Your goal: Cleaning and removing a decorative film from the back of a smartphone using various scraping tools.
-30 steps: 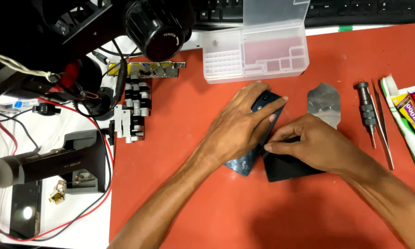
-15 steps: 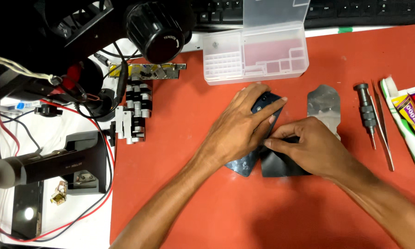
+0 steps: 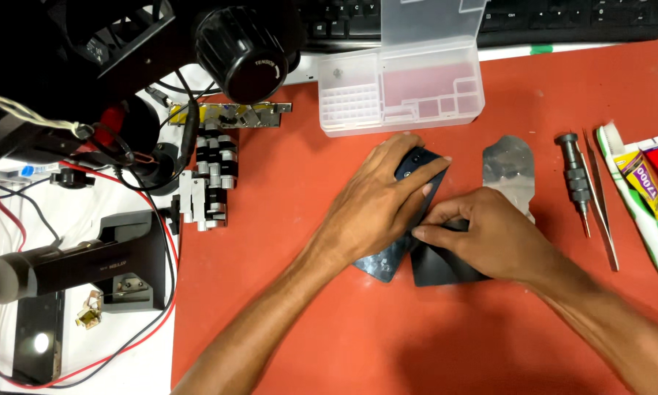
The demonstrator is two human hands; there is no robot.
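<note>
yellow-red glue tube (image 3: 647, 186), perhaps boxed, far right.
</note>
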